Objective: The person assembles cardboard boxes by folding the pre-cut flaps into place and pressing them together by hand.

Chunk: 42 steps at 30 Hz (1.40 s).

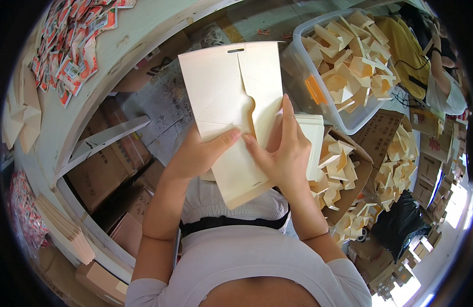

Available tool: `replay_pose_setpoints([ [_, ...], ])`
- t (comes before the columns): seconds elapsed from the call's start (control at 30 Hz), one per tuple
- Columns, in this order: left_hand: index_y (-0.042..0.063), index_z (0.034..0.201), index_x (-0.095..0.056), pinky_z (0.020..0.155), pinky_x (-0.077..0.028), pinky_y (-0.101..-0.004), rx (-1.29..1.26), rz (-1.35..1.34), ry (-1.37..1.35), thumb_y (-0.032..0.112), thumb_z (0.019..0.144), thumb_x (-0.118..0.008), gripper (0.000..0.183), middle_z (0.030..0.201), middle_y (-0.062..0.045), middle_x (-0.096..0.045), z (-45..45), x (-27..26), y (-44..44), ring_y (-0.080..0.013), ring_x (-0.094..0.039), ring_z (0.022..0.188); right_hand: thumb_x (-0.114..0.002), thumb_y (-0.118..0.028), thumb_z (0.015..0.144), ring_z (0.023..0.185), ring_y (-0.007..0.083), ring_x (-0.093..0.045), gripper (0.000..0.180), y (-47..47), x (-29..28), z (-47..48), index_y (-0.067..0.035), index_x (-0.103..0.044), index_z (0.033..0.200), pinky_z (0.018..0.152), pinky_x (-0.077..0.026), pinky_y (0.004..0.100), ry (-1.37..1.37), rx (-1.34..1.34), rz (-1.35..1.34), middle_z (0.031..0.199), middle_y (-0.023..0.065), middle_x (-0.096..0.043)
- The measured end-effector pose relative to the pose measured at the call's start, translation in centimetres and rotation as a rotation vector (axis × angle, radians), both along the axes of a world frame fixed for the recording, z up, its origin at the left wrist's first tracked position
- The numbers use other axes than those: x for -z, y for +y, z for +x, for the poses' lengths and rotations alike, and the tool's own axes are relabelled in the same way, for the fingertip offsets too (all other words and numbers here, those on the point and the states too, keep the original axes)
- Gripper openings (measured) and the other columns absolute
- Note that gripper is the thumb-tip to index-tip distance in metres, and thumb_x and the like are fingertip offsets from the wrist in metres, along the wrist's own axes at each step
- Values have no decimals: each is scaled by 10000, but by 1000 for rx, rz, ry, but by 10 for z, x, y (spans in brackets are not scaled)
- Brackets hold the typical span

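Note:
A flat cream cardboard carton blank (217, 96) is held up in front of my lap, its slotted hang tab at the far end. My left hand (205, 153) grips its left edge, thumb pressed on the upper face near the middle seam. On the other side my right hand (286, 149) holds the right edge, index finger stretched along it and thumb by the wavy cut of the seam. My fingers beneath the card are hidden. Right behind my right hand lies a stack of similar cream cards (313, 146).
A clear plastic bin (330, 103) of folded card pieces stands at far right, beside a cardboard box (359, 180) holding more. Printed sachets (73, 57) cover part of the white table (144, 34) at left. Another person (445, 84) sits at far right. A black bag (399, 226) lies lower right.

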<state>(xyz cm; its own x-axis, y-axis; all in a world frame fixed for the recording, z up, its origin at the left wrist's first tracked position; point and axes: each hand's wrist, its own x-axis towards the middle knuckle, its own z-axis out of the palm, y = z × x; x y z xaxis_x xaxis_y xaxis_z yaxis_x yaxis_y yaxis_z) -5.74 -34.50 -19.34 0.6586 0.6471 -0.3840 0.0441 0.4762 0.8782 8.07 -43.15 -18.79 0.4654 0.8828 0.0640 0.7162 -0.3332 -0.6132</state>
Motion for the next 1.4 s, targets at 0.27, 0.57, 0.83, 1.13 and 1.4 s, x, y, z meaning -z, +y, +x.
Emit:
replay_pose_setpoints([
  [0.27,-45,997,-531,670,-445,-250,-144,219,163,71,809,-546,221,898,-67,-589,2,19,-10,-97,-540,788,-597,3,613,831,293,-593,441,2,-10,23,8,-525,1048,701,-489,327,67,72,195,952,187,-582],
  [0.57,-29,1030,-527,742,-434,-254,-332,277,-15,54,793,-542,252,1000,-90,-567,9,35,-14,-149,-548,874,-578,-38,711,1064,364,-458,489,5,-19,-37,98,-412,1151,849,-418,408,35,-307,288,1118,247,-463],
  [0.83,-55,1032,-506,751,-442,-252,-315,448,24,26,827,-516,221,991,-93,-555,5,35,-25,-150,-543,889,-549,-243,803,951,368,-439,599,20,1,-26,109,-297,1216,817,-377,398,207,-230,41,1041,262,-461],
  [1.13,-46,1143,-405,859,-353,-337,37,574,42,285,867,-479,437,1098,-167,-459,-18,18,-10,-258,-455,1014,-559,-117,775,656,258,-519,292,8,19,-13,22,-516,1028,602,-421,322,441,-125,266,792,155,-557],
  [1.4,-13,874,-529,537,-362,-263,-215,564,97,146,892,-419,195,723,-52,-514,-8,8,-5,-94,-450,641,-557,-49,788,493,65,-381,87,5,11,-6,-12,-484,815,454,-317,204,760,-102,243,648,40,-492],
])
